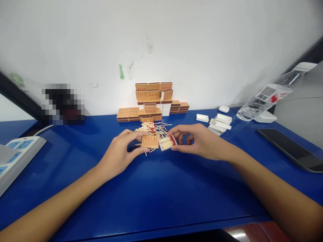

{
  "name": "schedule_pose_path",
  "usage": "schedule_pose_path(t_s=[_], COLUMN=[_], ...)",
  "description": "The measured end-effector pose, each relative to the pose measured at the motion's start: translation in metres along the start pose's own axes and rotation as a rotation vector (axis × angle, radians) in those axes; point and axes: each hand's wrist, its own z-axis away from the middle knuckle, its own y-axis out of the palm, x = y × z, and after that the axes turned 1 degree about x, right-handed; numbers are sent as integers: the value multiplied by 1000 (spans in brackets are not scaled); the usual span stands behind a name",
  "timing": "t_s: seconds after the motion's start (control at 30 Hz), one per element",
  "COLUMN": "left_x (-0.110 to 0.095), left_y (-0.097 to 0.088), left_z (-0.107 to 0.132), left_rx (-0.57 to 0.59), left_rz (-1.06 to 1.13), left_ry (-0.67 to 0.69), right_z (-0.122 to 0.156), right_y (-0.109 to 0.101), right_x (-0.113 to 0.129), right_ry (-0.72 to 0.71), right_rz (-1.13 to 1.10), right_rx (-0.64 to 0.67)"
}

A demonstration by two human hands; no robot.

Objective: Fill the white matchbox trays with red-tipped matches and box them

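Note:
My left hand (121,148) pinches an orange matchbox sleeve (149,142) with red lettering between thumb and fingers. Close beside its right end, my right hand (195,140) grips a small white matchbox tray (162,148) by its right edge. Red-tipped matches (167,143) lie side by side in that tray. The tray's left end meets or nearly meets the sleeve; I cannot tell if it is inside. Just behind both hands, a loose heap of matches (148,127) is spread on the blue table (161,195).
Stacked matchboxes (153,94) stand against the wall behind the heap. White empty trays (220,123) lie to the right, near a tilted water bottle (270,92) and a dark phone (292,148). A power strip (25,151) sits at the left. A pixelated dark object (63,104) is behind it.

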Motion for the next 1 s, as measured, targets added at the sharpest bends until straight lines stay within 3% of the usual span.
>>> schedule_pose_path(t_s=[0.4,0.7,1.0], left_x=[-2,-6,-3], left_y=[-5,-8,-7], left_z=[-4,-6,-7], left_rx=[-38,-64,14], left_rz=[65,164,325], left_ry=[-26,-80,-158], right_z=[-1,-1,-1], right_y=[8,12,22], right_x=[6,7,9], right_ry=[52,72,135], right_rz=[-97,-134,-222], right_rx=[-164,-182,-191])
